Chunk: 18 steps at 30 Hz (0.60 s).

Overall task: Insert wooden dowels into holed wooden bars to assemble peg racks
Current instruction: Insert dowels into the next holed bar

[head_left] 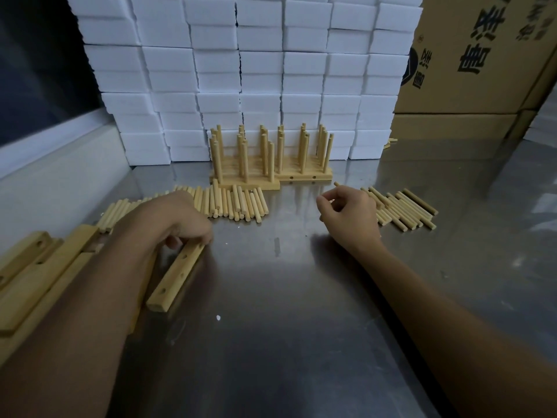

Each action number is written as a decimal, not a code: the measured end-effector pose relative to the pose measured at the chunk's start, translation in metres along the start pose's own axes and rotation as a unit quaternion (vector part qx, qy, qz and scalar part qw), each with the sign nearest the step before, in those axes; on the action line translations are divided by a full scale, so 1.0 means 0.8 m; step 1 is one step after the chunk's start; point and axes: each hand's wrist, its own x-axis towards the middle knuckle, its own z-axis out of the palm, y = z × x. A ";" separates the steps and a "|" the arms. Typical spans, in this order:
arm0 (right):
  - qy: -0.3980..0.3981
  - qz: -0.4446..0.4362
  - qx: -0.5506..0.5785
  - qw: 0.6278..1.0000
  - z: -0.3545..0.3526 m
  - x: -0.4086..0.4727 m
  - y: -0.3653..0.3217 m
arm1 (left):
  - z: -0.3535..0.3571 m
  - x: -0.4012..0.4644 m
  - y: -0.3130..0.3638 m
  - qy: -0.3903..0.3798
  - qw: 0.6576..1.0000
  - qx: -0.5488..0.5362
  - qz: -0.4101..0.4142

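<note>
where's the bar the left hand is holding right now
In the head view the holed bar lies on the steel table, left of centre, with the left hand gripping its far end, beside the stacked bars.

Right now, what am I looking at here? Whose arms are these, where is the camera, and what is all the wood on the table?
There is no machine: these are a person's two bare arms, filmed by a camera worn on their head, looking forward and down. The left hand grips one end of a holed wooden bar lying on the steel table. The right hand reaches over a pile of dowels with its fingers curled; whether it pinches one I cannot tell. A second row of loose dowels lies in the middle, spare bars at far left, and finished peg racks stand at the back before stacked white boxes.
</note>
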 end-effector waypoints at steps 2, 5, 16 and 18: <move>0.002 -0.002 -0.002 1.000 0.000 0.000 0.000 | 0.001 -0.001 0.003 0.000 0.999 -0.042 0.026; 0.000 0.002 -0.001 1.000 0.000 0.000 0.000 | 0.003 0.000 0.009 -0.007 0.992 -0.109 0.069; -0.007 0.004 -0.004 1.000 0.000 0.001 0.000 | 0.015 -0.002 0.018 -0.146 0.939 -0.281 0.134; -0.008 0.006 -0.003 1.000 0.000 0.001 0.000 | 0.018 -0.003 0.022 -0.137 0.927 -0.317 0.149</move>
